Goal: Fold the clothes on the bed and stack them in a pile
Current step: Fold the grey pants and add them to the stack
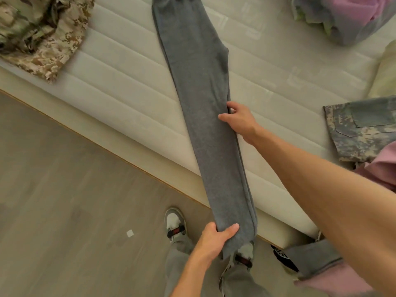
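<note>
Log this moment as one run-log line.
step: folding grey sweatpants | left hand: gripping cuff end off the mattress edge | right hand: pinching mid-leg edge | pile: not in view

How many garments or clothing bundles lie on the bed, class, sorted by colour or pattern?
Grey: 1, the grey trousers, held by the left hand and right hand
Camouflage: 2, the tan camouflage garment and the grey-green camouflage garment
Pink: 2, the pink bundle and the pink garment
Total: 5
</note>
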